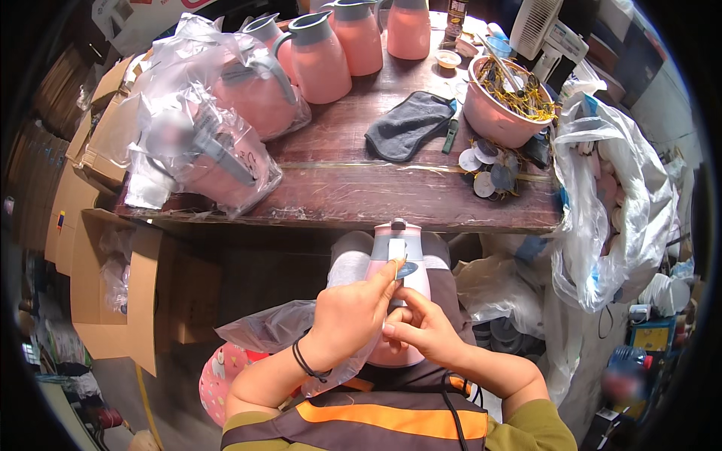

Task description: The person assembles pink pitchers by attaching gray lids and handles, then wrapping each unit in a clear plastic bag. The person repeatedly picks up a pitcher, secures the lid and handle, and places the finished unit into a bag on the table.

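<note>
Holding a pink thermos jug (398,289) upright in the lap, below the near edge of the wooden table (361,192), grey lid uppermost and facing away from the body. Left hand (347,314) is closed around the upper body of the jug, thumb and forefinger pinched on a thin yellowish loop beside a small round tag (407,269) at the handle; black band on that wrist. Right hand (423,328) presses its fingers against the jug's side lower down, apparently steadying it so the left can work the loop; whether it fully grips cannot be told, as the palm side is hidden. A clear plastic bag (274,327) lies against the lap beneath the left forearm, close at hand.

On the table: more pink jugs (342,49) standing bare at the far side, two bagged jugs (218,128) lying to the left, a grey cloth (410,124), a pink bowl (492,113) of yellow ties with round tags (481,169) loose beside it, within right-hand reach. Cardboard boxes (98,278) stand open at left, a large clear sack (609,203) at right
</note>
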A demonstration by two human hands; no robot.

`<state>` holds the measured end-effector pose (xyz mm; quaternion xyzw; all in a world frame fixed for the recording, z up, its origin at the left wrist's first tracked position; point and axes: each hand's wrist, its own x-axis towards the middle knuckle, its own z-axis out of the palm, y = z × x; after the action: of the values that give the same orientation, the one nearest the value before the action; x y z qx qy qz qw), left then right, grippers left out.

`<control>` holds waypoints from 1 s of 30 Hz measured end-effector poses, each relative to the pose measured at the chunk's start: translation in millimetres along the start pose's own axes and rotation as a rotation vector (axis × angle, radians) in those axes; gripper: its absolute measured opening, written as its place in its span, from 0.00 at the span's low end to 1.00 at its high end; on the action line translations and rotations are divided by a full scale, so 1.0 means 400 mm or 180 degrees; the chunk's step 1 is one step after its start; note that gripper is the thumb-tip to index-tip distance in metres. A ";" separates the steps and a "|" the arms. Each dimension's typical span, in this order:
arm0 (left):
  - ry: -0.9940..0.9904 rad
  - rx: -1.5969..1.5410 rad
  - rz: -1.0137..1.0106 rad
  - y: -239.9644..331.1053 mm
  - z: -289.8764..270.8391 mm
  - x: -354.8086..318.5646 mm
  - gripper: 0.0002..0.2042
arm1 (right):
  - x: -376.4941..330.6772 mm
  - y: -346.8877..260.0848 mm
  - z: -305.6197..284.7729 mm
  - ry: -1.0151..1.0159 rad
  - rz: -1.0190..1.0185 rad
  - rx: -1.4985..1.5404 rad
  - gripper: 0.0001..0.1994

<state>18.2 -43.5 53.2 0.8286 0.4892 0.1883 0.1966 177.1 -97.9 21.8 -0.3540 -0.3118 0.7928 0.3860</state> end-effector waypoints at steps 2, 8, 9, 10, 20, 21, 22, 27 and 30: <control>0.0075 -0.0063 -0.0041 -0.006 0.006 -0.001 0.16 | -0.012 0.023 0.016 0.0047 -0.0193 0.0118 0.19; 0.0598 -0.0958 0.0265 -0.058 0.027 0.004 0.11 | 0.017 -0.053 -0.033 0.1049 -0.0855 -0.0235 0.07; 0.0757 -0.1001 0.0444 -0.069 0.036 0.010 0.10 | 0.035 -0.082 -0.043 0.1328 -0.1149 -0.0339 0.07; 0.0829 -0.1009 0.0614 -0.067 0.041 0.013 0.09 | 0.063 -0.102 -0.061 0.1554 -0.1273 -0.0555 0.07; 0.0533 -0.2050 -0.0753 -0.169 0.092 0.088 0.11 | 0.145 -0.066 -0.124 0.1294 -0.1788 -0.3391 0.42; 0.0823 -0.2277 -0.0797 -0.199 0.111 0.113 0.12 | 0.148 -0.066 -0.137 0.1154 -0.1656 -0.3163 0.44; 0.0943 -0.2303 -0.0944 -0.237 0.113 0.140 0.12 | 0.147 -0.068 -0.145 0.0996 -0.1513 -0.2944 0.45; 0.0550 -0.2093 -0.0888 -0.317 0.186 0.146 0.12 | 0.103 -0.077 -0.166 0.0927 -0.1455 -0.3163 0.40; 0.0286 -0.1750 -0.0236 -0.267 0.151 0.059 0.11 | 0.103 -0.070 -0.204 0.1091 -0.1361 -0.2402 0.29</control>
<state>-19.5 16.2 -49.8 0.7165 0.4579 0.3432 0.3989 234.9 -31.5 -15.0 -0.5234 -0.5760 0.4567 0.4309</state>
